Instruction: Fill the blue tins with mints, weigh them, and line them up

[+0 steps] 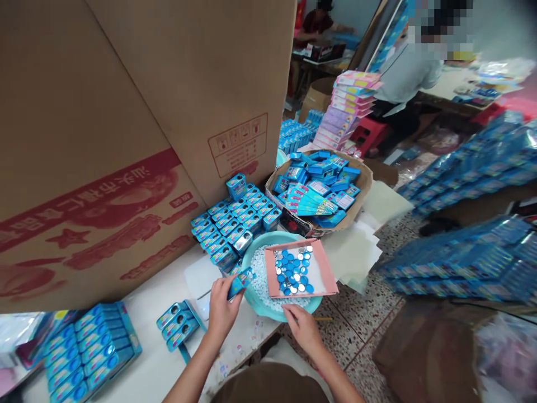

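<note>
My left hand (224, 307) grips a small blue tin (240, 282), tilted over the left rim of a turquoise basin (254, 307). Small white pellets (259, 271) fill the basin. My right hand (302, 329) is at the basin's near edge, its fingers bent together at the pellets; what they hold, if anything, is hidden. Across the basin lies a pink shallow box (272, 274) with many round blue and silver caps (291, 271). Behind it on the left, rows of blue tins (229, 224) with round holes in their tops stand on the table.
A large carton (142, 129) walls off the left. A cut-down cardboard box (363, 190) of blue packs stands behind the basin. More blue tins (178, 324) and a packed tray (90, 352) are at left. Blue stacks (461, 257) line the right; people (406, 73) sit beyond.
</note>
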`<state>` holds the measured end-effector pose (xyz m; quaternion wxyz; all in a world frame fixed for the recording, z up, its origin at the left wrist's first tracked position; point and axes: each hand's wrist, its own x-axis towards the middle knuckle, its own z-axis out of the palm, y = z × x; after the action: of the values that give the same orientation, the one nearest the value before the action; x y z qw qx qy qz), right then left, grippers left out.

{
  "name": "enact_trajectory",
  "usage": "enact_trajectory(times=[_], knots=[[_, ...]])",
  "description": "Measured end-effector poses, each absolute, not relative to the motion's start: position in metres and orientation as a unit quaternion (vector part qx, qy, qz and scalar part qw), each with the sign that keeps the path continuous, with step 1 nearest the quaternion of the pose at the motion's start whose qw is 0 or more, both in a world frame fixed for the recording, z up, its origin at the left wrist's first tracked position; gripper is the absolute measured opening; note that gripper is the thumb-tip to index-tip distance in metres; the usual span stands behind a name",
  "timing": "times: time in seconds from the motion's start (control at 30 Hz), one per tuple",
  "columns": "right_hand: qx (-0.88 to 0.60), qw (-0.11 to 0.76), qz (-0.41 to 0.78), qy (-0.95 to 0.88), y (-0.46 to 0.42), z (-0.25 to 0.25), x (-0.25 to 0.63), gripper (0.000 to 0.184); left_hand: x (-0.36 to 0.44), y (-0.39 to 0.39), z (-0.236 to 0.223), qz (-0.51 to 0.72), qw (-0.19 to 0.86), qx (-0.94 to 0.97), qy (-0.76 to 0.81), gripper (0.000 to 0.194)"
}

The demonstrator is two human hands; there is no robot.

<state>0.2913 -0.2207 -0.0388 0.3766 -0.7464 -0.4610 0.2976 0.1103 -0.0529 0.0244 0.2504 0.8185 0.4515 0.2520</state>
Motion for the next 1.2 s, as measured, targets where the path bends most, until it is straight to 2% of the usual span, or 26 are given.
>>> enact_trajectory(times=[0.23,0.37,0.5,0.7,0.8,1.03,1.2], knots=[[-0.746,0.365,0.299,-0.470,-0.216,-0.038,0.292,0.030,0.110,-0.055,0.005,0.254,0.278,0.806,0.457,0.033],[-0.748,0.360,0.299,-0.472,-0.218,-0.039,0.294,0.030,0.106,-0.056,0.009,0.265,0.295,0.790,0.468,0.033],[-0.749,0.354,0.295,-0.477,-0.221,-0.041,0.295,0.030,0.099,-0.060,0.017,0.292,0.377,0.737,0.479,0.032],[-0.744,0.358,0.286,-0.486,-0.222,-0.039,0.295,0.030,0.078,-0.060,0.009,0.349,0.466,0.578,0.571,0.044],[-0.743,0.354,0.293,-0.487,-0.223,-0.040,0.297,0.031,0.057,-0.047,0.004,0.355,0.438,0.553,0.613,0.046],[-0.746,0.341,0.301,-0.486,-0.228,-0.043,0.300,0.033,0.004,0.000,-0.015,0.259,0.301,0.626,0.671,0.041],[-0.750,0.333,0.302,-0.486,-0.235,-0.042,0.299,0.035,-0.004,0.026,-0.039,0.228,0.284,0.655,0.662,0.035]])
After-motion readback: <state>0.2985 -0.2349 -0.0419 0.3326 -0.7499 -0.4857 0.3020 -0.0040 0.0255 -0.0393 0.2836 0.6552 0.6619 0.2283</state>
